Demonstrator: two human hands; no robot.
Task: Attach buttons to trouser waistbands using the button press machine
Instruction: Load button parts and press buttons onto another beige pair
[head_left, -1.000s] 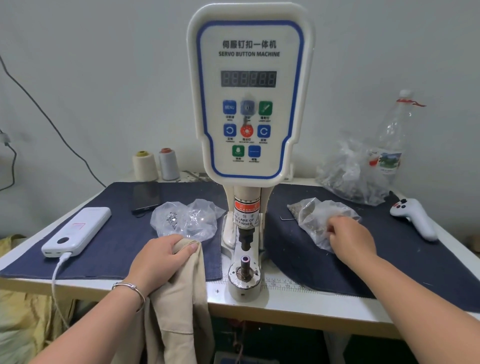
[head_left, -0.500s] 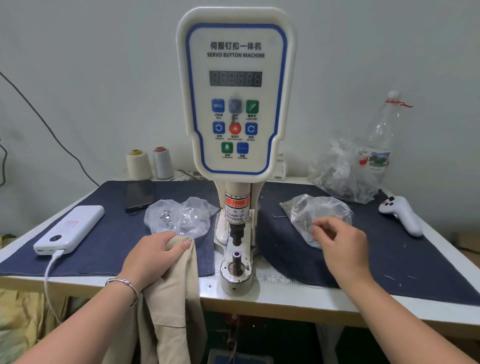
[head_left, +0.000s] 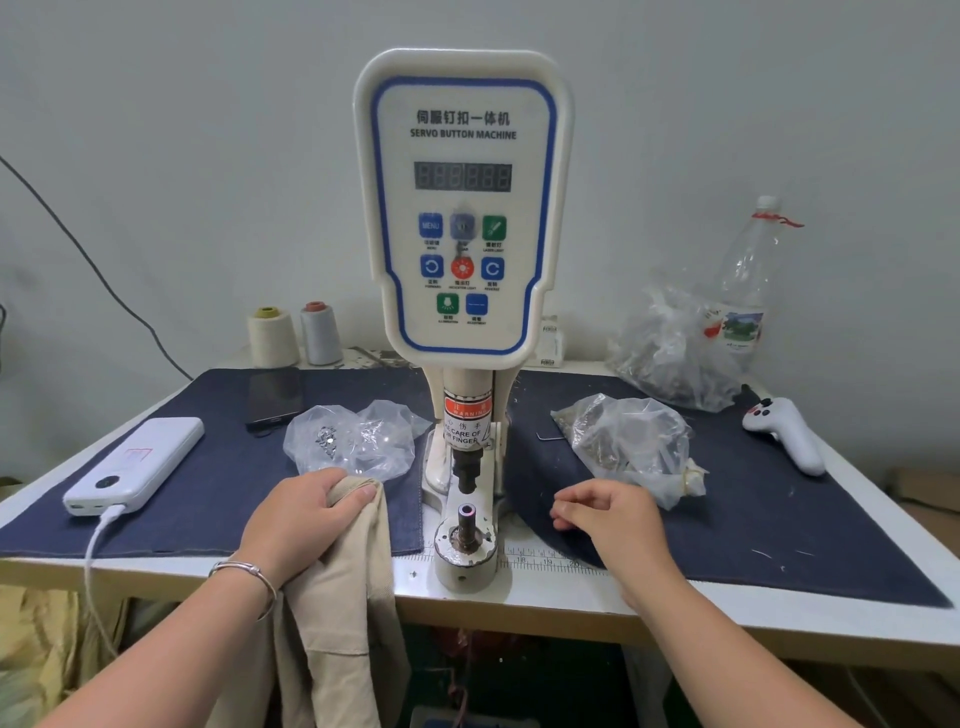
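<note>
The left hand (head_left: 301, 514) grips the beige trousers (head_left: 343, 597) left of the button machine (head_left: 464, 208); the right hand (head_left: 608, 519), fingers curled, pinches something too small to tell

Both forearms are bare to the frame edge; no sleeves visible. The left hand (head_left: 306, 519) carries a thin silver bangle (head_left: 248, 577) at the wrist. The right hand (head_left: 613, 525) bears no visible jewellery or glove.

Plain pale wall (head_left: 208, 130) behind a white table (head_left: 571, 603) under dark blue cloth (head_left: 779, 519).
</note>
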